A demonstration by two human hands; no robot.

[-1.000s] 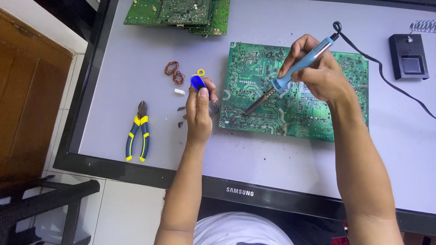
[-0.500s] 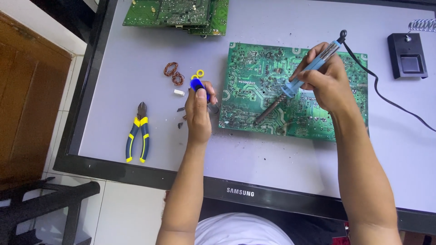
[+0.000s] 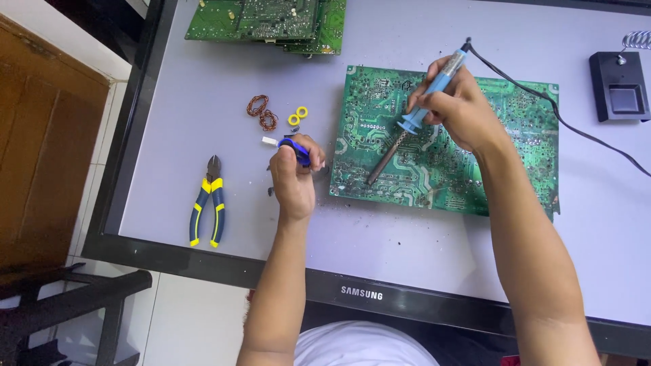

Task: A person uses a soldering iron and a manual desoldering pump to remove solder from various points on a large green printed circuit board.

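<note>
the right hand [image 3: 458,108] is clenching the light blue handle of a soldering iron [image 3: 420,112], its grip closed around the handle near the upper end where the black cord [image 3: 542,102] is leaving it. the iron is slanting down to the left, and its dark metal tip is pointing at the lower left part of the large green circuit board [image 3: 502,156], which is lying flat on the pale table [image 3: 407,244]; whether the tip is touching the board is not clear. the left hand [image 3: 295,179] is resting just beside the board's left edge, its grip curled around a small dark blue tool [image 3: 295,148] held between thumb and fingers. just above this hand two yellow rings [image 3: 298,116] and two small copper wire coils [image 3: 262,112] are lying close together, with a small white piece [image 3: 270,141] beside the blue tool. blue and yellow cutting pliers [image 3: 208,203] are lying well to the left of the left hand. a stack of more green boards [image 3: 271,20] is sitting at the far edge of the table, and a black stand [image 3: 620,95] with a wire spring is standing at the far right
</note>
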